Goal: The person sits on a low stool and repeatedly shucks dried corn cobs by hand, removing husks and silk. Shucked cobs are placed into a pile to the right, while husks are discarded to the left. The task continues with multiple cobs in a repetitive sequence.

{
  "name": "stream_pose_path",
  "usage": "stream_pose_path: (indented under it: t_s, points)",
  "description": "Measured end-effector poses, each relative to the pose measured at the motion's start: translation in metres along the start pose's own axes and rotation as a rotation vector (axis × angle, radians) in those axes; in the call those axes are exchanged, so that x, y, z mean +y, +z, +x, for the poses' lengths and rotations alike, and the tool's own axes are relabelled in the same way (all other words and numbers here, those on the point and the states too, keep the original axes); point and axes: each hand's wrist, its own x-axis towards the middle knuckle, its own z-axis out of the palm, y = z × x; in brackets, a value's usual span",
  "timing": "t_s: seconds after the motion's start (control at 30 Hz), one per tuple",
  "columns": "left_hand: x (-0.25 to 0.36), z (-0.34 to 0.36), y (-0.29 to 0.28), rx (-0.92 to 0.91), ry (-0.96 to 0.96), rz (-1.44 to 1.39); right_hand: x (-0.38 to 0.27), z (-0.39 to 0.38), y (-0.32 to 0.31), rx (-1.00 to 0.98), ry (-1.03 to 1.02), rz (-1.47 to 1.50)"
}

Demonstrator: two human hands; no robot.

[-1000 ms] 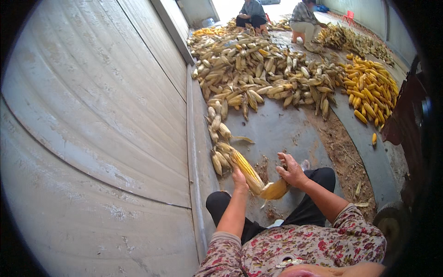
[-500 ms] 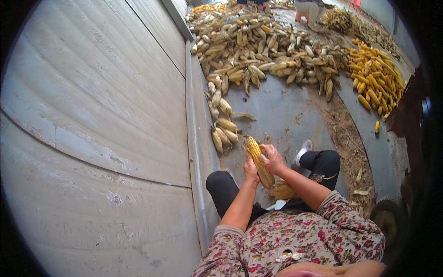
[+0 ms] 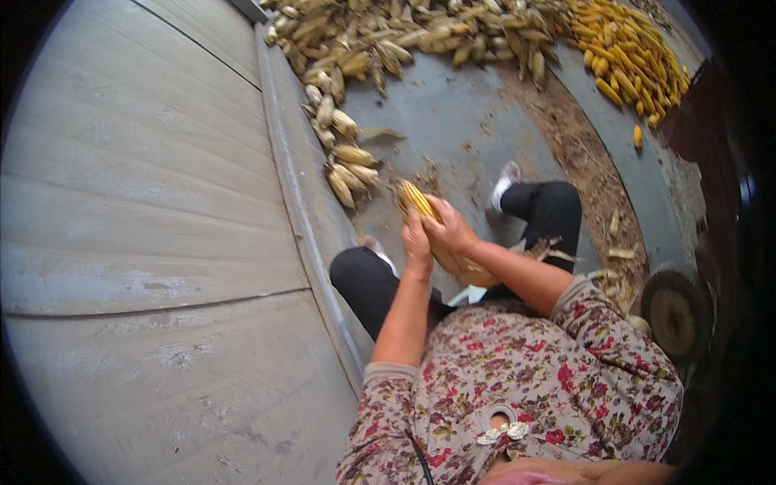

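An ear of corn (image 3: 417,200) stands tilted between my knees, its yellow kernels bare at the top. Pale husk (image 3: 459,265) still wraps its lower part. My left hand (image 3: 416,244) grips the ear from the left side, fingers closed. From the right, my right hand (image 3: 451,230) is closed around the same ear just below the bare tip. The two hands nearly touch, and they hide much of the ear's middle.
Unhusked ears (image 3: 349,174) lie left of my feet, joining a large heap (image 3: 436,32) ahead. Husked yellow ears (image 3: 626,56) are piled far right. A pale panelled wall (image 3: 153,218) runs along my left; a wheel (image 3: 673,315) and loose husks (image 3: 618,291) are at right.
The view has tipped downward, so the heaps sit higher in the picture. Both hands remain on an ear; less yellow shows between them, mainly the tip now.
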Motion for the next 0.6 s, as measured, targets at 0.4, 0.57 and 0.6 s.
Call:
stream_pose_path:
  t_s: [0.4, 0.57, 0.6]
  points:
    - [0.015, 0.004, 0.007, 0.148, -0.004, -0.171, -0.015, 0.004, -0.010, -0.045, 0.047, 0.291]
    - [0.013, 0.005, 0.010, 0.164, 0.041, -0.058, -0.024, 0.026, -0.008, 0.070, 0.023, 0.132]
    - [0.011, 0.007, 0.009, 0.159, 0.055, -0.002, -0.026, 0.032, -0.008, 0.048, 0.043, 0.151]
